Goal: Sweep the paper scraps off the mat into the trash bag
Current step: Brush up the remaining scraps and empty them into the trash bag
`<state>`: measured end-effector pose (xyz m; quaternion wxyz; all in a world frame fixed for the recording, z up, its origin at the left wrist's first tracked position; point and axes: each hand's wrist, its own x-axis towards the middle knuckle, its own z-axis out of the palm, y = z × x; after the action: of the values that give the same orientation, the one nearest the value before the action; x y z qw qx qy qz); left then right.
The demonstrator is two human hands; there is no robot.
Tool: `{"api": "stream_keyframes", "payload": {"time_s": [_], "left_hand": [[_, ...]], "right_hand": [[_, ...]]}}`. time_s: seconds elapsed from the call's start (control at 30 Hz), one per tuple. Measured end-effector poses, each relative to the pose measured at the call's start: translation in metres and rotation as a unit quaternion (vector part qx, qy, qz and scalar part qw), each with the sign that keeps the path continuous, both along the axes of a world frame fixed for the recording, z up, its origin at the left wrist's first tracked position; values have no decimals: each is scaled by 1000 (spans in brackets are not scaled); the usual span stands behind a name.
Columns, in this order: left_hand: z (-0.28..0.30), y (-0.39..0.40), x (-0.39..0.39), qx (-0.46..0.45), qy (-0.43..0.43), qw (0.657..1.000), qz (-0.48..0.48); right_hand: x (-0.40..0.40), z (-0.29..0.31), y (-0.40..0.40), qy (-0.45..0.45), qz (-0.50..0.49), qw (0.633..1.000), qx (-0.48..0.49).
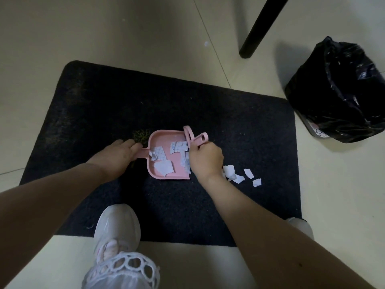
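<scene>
Paper scraps (164,161) sit partly in a pink dustpan (166,167), w/ several more loose on the mat (208,113) just right of the pan at approx (239,176). Some scraps show a blue grid print; no readable writing on them.

L hand (118,155) grips the dustpan's short handle, fingers curled round it. R hand (205,161) is clenched on a pink brush (194,138), whose looped handle end sticks up and away from the person; bristles hidden behind the hand, can't tell where they touch.

Dustpan lies flat on the mat, long axis running left-right: handle to the left, open mouth to the right toward the loose scraps. A small greenish sprig (141,136) lies on the mat by the L fingers.

Mat is dark, short-pile, rounded corners, on pale tiled floor (62,34). One shoe (116,226) rests on its near edge. Black trash bag (337,90) stands on the floor, well apart to the right, beyond the mat's far corner. A small pink-white mark shows under it, not legible. Black furniture leg (260,28) stands behind.
</scene>
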<state>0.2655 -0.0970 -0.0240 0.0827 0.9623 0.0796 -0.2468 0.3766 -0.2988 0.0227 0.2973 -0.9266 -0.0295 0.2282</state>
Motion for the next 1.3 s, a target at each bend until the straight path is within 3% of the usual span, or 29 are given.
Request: {"api": "stream_keyframes", "payload": {"time_s": [0.23,0.43,0.77,1.07,1.3], "left_hand": [[-3,3,-4,-12,-5,1000,2],[-1,2,-10,-37,-30,999,-6],[-2,-19,-15,-41,-47,996,-57],[2,-42,0,-31,-36,997,-67],[7,-53,6,0,-22,996,-81]], "right_hand": [[14,13,-11,-23,-52,997,56],[34,19,-47,-61,-155,984,63],[27,4,-143,-112,-279,948,-107],[11,-3,-111,-61,-249,961,-103],[-10,-1,-80,-1,-198,980,2]]}}
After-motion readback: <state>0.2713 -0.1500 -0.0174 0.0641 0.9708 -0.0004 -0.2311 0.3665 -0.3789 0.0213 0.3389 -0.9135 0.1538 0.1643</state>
